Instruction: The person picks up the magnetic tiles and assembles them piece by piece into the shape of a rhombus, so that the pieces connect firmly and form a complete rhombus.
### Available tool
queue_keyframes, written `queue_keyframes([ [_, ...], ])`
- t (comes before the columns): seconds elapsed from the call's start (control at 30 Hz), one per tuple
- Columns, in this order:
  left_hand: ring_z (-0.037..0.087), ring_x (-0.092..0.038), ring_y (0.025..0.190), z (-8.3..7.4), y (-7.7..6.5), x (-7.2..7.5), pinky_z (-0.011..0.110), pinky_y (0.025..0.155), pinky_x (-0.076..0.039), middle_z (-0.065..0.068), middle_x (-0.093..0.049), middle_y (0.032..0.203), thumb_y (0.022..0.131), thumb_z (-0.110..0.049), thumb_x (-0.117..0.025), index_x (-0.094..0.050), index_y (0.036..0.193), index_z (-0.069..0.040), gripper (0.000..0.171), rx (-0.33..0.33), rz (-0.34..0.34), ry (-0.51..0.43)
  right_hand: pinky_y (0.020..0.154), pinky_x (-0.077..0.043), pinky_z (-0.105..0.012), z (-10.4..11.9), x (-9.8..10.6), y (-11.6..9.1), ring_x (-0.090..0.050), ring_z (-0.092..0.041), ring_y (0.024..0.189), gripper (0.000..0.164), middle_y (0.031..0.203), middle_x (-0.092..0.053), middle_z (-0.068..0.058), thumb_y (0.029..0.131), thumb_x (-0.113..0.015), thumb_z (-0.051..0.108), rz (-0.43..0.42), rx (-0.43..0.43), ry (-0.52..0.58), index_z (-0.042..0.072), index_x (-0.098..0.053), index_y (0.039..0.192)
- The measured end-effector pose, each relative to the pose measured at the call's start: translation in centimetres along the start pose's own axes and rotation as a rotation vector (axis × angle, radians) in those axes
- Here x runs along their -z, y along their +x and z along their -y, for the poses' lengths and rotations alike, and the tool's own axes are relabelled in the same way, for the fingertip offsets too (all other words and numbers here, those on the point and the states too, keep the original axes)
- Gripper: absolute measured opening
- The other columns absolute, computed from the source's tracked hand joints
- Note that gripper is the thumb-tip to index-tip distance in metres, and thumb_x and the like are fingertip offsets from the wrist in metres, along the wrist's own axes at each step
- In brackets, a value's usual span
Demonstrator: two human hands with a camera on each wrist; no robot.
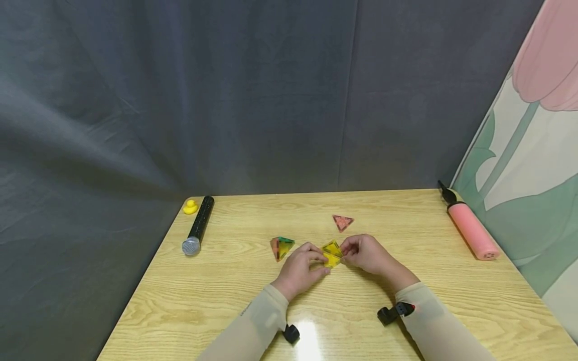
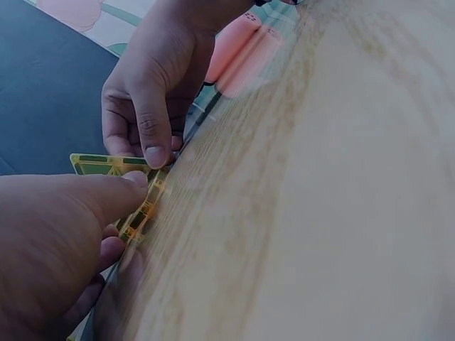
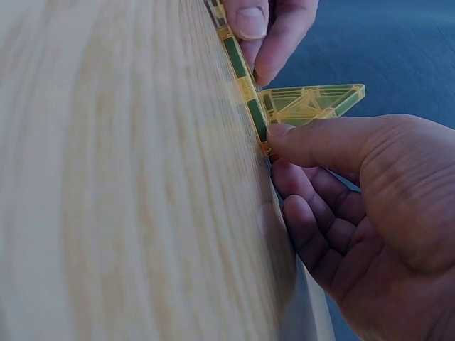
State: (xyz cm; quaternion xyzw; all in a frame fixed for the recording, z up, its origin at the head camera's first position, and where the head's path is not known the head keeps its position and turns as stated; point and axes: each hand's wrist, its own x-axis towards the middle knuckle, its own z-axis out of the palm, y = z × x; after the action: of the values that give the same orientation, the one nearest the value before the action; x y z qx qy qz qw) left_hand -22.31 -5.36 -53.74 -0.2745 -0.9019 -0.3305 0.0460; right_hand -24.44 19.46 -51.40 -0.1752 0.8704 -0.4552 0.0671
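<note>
Two yellow translucent magnetic tiles meet between my hands. One tile (image 3: 245, 85) lies along the tabletop, and a triangular one (image 3: 313, 103) stands up from it. My left hand (image 1: 300, 271) pinches the yellow tiles from the left, its thumb along the near edge in the left wrist view. From the other side, my right hand (image 1: 368, 254) pinches their right corner between thumb and fingers. Left of them sits a small joined shape of red, green and yellow tiles (image 1: 282, 247). A red triangular tile (image 1: 343, 222) lies flat farther back.
At the table's back left are a black microphone (image 1: 201, 220) with a silver head and a yellow rubber duck (image 1: 190, 207). A pink hand pump (image 1: 473, 230) lies along the right edge. A dark curtain (image 1: 271, 100) hangs behind the wooden table (image 1: 180, 306).
</note>
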Motion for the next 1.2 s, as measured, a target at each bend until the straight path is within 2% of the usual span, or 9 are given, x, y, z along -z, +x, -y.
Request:
queue_keyframes([
  [0.13,0.001,-0.061,0.103,0.22,0.06,-0.16,0.022,0.092,-0.052,-0.017,-0.061,0.112,0.093,-0.033,-0.083,-0.08,0.112,-0.025,0.02,0.015,-0.029,-0.06,0.064,-0.053,-0.027,-0.01,-0.01,0.01,-0.062,-0.019,0.076,0.015,0.084,-0.068,-0.001,0.086,-0.082,-0.002,0.005,-0.004,0.004,0.009,-0.076,0.093],
  [0.37,0.003,-0.062,0.1,0.12,0.02,-0.16,0.024,0.092,-0.054,-0.014,-0.062,0.11,0.097,-0.024,-0.079,-0.077,0.115,-0.022,0.018,0.066,-0.066,-0.158,0.066,-0.054,-0.027,-0.1,0.0,-0.03,-0.062,-0.019,0.077,0.015,0.084,-0.069,0.0,0.086,-0.082,-0.001,0.013,-0.011,0.004,0.01,-0.076,0.094],
  [0.57,0.009,-0.065,0.099,-0.15,-0.04,0.08,0.027,0.091,-0.054,-0.005,-0.062,0.112,0.097,-0.018,-0.079,-0.073,0.115,-0.019,0.02,0.058,-0.107,-0.163,0.067,-0.055,-0.028,-0.23,-0.05,0.08,-0.063,-0.018,0.078,0.015,0.085,-0.069,0.001,0.086,-0.082,-0.002,0.018,-0.01,-0.005,0.01,-0.077,0.094],
  [0.77,0.01,-0.066,0.101,0.06,-0.02,-0.04,0.027,0.092,-0.055,-0.001,-0.062,0.116,0.097,-0.015,-0.078,-0.069,0.121,-0.016,0.026,0.078,-0.096,-0.172,0.066,-0.055,-0.027,-0.48,-0.17,0.09,-0.064,-0.017,0.076,0.015,0.084,-0.07,0.001,0.085,-0.083,-0.002,0.026,-0.003,-0.006,0.009,-0.077,0.093],
  [1.2,0.008,-0.065,0.101,0.38,0.06,-0.2,0.025,0.091,-0.055,-0.007,-0.063,0.118,0.098,-0.014,-0.077,-0.068,0.12,-0.018,0.025,0.086,-0.082,-0.168,0.067,-0.055,-0.027,-0.4,-0.12,0.09,-0.063,-0.019,0.078,0.016,0.085,-0.07,0.002,0.086,-0.082,-0.002,0.037,-0.002,-0.02,0.011,-0.078,0.095],
])
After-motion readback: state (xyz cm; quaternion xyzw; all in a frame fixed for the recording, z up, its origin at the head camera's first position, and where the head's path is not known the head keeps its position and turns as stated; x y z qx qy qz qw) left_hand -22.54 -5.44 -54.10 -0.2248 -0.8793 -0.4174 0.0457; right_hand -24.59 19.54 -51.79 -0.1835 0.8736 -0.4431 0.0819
